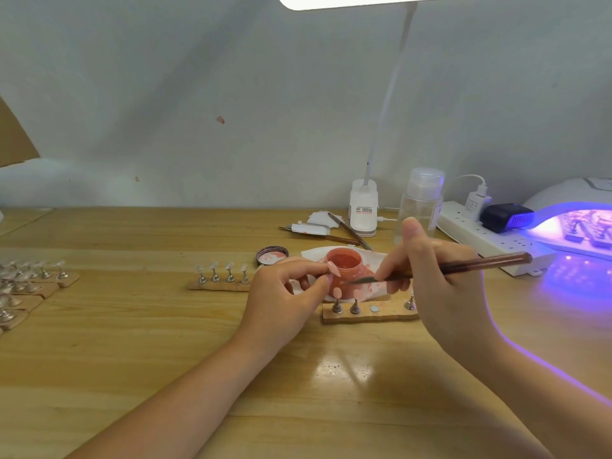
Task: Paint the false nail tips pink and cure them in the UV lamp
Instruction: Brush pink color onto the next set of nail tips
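1. Near the centre of the frame, the left hand (284,293) pinches a pink nail tip (333,269) between thumb and forefinger, just in front of the open jar of pink polish (344,264)
2. Right of it, the right hand (440,279) grips a brown-handled brush (457,267), fingers curled round the shaft, bristle end pointing left at the held tip
3. Below the jar, a cork strip (371,314) carries small metal stands, two of them with pink tips
4. Left of centre, a second strip (218,285) holds four clear tips (221,269) on stands; more clear ones crowd the left edge
5. At the right edge, the UV lamp (576,223) glows violet with strips inside it
6. Behind the jar lies its lid (272,255), and further back stand a clear bottle (421,203) and a white power strip (490,240) on the wooden table (132,359)
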`<state>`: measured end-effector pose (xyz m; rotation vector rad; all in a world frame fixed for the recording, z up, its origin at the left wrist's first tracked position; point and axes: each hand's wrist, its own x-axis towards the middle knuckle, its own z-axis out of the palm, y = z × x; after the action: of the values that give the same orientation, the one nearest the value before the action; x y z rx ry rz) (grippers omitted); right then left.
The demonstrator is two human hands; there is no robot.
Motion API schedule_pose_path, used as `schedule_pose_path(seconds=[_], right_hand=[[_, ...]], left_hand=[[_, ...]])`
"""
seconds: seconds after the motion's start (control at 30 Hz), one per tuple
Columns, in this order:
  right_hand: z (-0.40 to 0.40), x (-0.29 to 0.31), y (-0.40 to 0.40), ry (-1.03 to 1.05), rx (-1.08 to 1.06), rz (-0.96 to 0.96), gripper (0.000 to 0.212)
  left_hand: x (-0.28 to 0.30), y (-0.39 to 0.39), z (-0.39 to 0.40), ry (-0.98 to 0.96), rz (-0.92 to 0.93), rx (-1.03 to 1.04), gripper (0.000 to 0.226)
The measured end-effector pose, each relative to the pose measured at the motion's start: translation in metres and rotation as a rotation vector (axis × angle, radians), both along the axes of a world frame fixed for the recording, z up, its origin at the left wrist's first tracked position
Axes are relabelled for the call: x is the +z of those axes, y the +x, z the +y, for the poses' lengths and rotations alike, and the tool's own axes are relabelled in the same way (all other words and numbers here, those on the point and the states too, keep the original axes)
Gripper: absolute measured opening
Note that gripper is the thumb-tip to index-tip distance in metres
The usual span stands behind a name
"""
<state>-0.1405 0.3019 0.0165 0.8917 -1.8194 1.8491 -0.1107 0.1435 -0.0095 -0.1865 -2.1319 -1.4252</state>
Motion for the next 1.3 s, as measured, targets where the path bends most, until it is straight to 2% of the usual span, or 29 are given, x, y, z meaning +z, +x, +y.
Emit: schedule_pose_path(seconds=[0.13,0.27,0.37,0.57,0.73,0.9,1.03,1.13,1.2,1.3], right_hand=[[-0.001,0.001,-0.001,0.060,0.015,0.017,0.043],[0.001,0.000,0.000,-0.035,0.018,-0.016,0.046],[0.000,0.000,-0.002,0.011,-0.005,-0.001,0.042],[0.000,0.000,0.000,-0.063,0.000,-0.088,0.052],[-0.002,-0.001,0.004,-0.040,0.027,-0.117,0.048],[0.001,0.002,0.005,-0.140,0.015,-0.061,0.052],[0.004,0.003,0.003,-0.114,-0.029,-0.067,0.063],[0.005,-0.003,0.003,-0.070,-0.030,-0.004,0.068],[0.005,-0.007,0.003,-0.011,-0.045,0.108,0.055],[0.003,-0.007,0.002,0.151,-0.124,0.230,0.013]], left_hand=[[-0.001,0.000,0.000,-0.006,0.004,-0.019,0.022],[-0.001,-0.001,-0.001,-0.004,0.012,-0.024,0.023],[-0.001,-0.001,-0.001,0.017,0.020,-0.024,0.026],[0.000,-0.001,-0.001,0.075,-0.006,-0.015,0.029],[0.002,0.000,0.000,0.132,-0.008,-0.007,0.015],[0.000,-0.001,-0.003,0.149,-0.016,-0.014,0.031],[0.002,0.001,-0.001,0.141,-0.002,-0.044,0.012],[0.003,0.003,-0.001,0.111,0.010,-0.080,0.009],[0.003,0.003,-0.001,0.105,0.009,-0.102,0.008],[0.002,0.003,0.000,0.069,0.022,-0.148,0.006]])
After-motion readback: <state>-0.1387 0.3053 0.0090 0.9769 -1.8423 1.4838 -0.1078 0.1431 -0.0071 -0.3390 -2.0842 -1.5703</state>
